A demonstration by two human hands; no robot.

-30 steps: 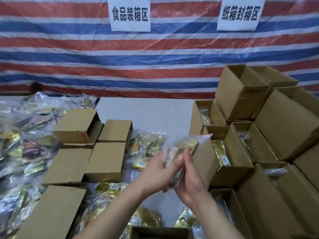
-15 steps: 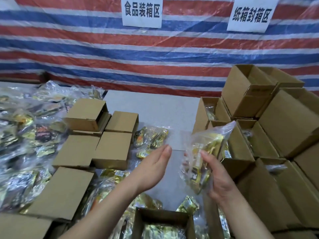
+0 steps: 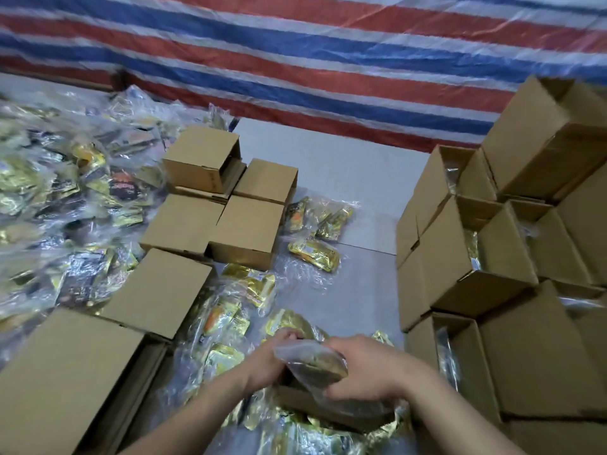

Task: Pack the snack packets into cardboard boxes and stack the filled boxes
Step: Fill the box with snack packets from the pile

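Both my hands are low at the front centre, over a small open cardboard box (image 3: 297,400) that is mostly hidden beneath them. My right hand (image 3: 361,369) grips a clear plastic snack packet (image 3: 312,362) and holds it down at the box's opening. My left hand (image 3: 272,359) has its fingers curled on the same packet's left edge. Gold snack packets (image 3: 312,254) lie loose on the grey table (image 3: 345,178) just beyond. A big heap of packets (image 3: 59,205) fills the left side.
Several closed cardboard boxes (image 3: 246,228) sit left of centre. Stacked open boxes (image 3: 476,257), some with packets inside, stand along the right. A red, white and blue striped tarp (image 3: 295,54) hangs behind the table.
My right hand has brought the packet down from chest height to the box at the front. My left hand, open before, has closed on the packet. The view has tilted down.
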